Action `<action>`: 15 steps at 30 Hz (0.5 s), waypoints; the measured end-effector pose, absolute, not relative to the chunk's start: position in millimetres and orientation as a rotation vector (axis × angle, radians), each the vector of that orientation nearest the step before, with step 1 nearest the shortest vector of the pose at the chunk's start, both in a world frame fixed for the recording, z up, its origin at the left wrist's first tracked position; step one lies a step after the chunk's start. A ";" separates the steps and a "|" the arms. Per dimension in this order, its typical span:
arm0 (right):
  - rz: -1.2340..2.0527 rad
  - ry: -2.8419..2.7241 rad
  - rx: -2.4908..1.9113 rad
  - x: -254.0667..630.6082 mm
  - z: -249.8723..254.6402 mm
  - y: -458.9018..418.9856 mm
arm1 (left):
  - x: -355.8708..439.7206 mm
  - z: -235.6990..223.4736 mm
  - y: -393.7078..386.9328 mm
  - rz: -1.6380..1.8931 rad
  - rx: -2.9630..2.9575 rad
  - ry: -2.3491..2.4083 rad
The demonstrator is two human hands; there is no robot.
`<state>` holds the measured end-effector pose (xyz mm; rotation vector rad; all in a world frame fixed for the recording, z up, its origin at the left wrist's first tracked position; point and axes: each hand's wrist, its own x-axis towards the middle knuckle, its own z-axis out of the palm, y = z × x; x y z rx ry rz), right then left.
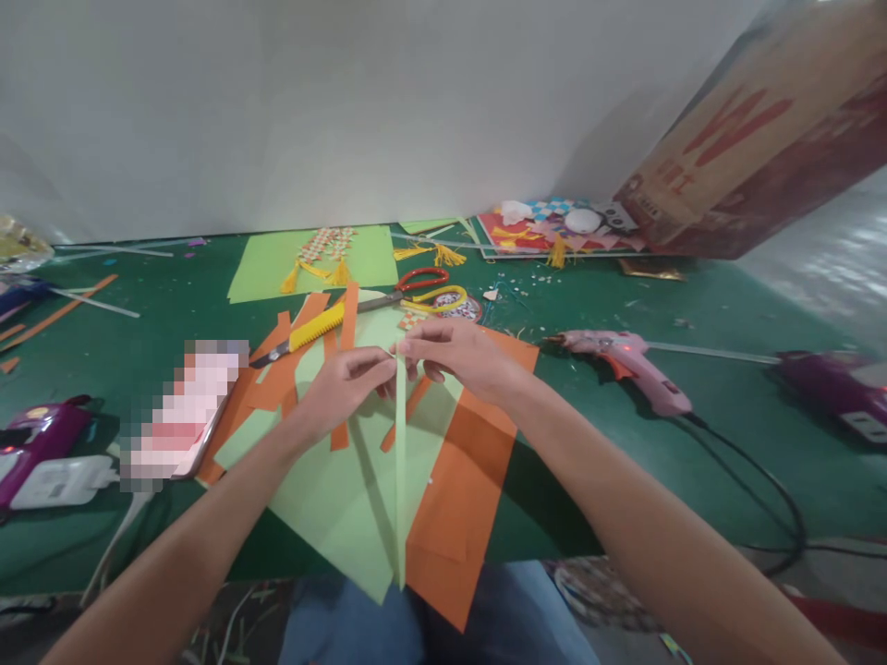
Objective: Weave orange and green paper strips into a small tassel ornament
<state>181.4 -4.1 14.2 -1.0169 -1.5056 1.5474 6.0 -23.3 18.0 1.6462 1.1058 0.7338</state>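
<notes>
A long narrow strip of light green paper (400, 480) hangs down toward my lap. My left hand (346, 383) and my right hand (454, 356) both pinch its top end, fingertips meeting above the table. Under the hands lie light green sheets (339, 499) and orange sheets (461, 489), with several orange strips (348, 319) on top.
Scissors with a red and a yellow handle (426, 286) and a yellow-handled knife (305, 334) lie just beyond my hands. A pink glue gun (627, 365) with a cable rests to the right, a phone (184, 416) to the left. A woven paper piece (325, 247) and a cardboard box (755, 139) stand further back.
</notes>
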 end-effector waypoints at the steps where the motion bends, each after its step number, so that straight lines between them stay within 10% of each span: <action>1: 1.543 -1.506 -1.024 181.4 14.4 -4.1 | 6.0 17.4 -23.2 0.746 1.674 1.110; 15: 1.500 -1.461 -1.062 176.8 9.2 -5.7 | 5.8 13.9 -25.4 0.753 1.735 1.083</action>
